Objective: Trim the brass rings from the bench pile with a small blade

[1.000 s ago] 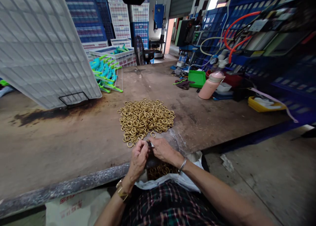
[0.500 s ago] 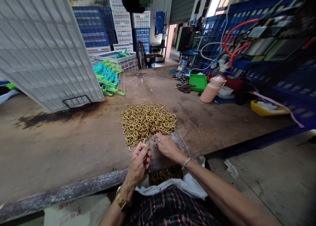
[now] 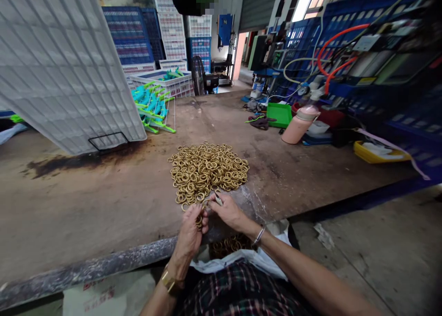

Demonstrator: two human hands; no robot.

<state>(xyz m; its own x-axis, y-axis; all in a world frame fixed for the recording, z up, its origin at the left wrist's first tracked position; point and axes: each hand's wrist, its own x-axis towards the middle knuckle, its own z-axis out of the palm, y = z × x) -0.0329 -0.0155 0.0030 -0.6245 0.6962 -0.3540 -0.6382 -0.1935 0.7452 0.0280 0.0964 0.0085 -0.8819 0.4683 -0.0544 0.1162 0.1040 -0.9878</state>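
Note:
A heap of brass-coloured rings [image 3: 209,171] lies on the worktable, just beyond both hands. My left hand [image 3: 191,226] is closed round several of these rings, some showing between palm and fingers. My right hand [image 3: 232,213] is closed on a small pale tool [image 3: 218,198] with a dark pointed end; its exact kind is unclear. Its thumb and finger meet a ring [image 3: 205,204] at my left fingertips, and I cannot tell which hand bears it. Below the table edge, more rings [image 3: 228,246] lie above my lap, beside white sheeting [image 3: 253,262].
A ribbed white panel [image 3: 69,72] leans at left, near turquoise-and-green plastic parts [image 3: 152,106]. At right stand a pink bottle [image 3: 297,125], a green tray [image 3: 280,115] and a yellow tray [image 3: 380,156]. Stacked crates [image 3: 127,40] rise behind. The table's front edge [image 3: 138,256] is close to me.
My right hand has moved left from the heap's near edge to my left fingertips. The pale tool shows more plainly now. My left hand stays nearly in place, still holding rings.

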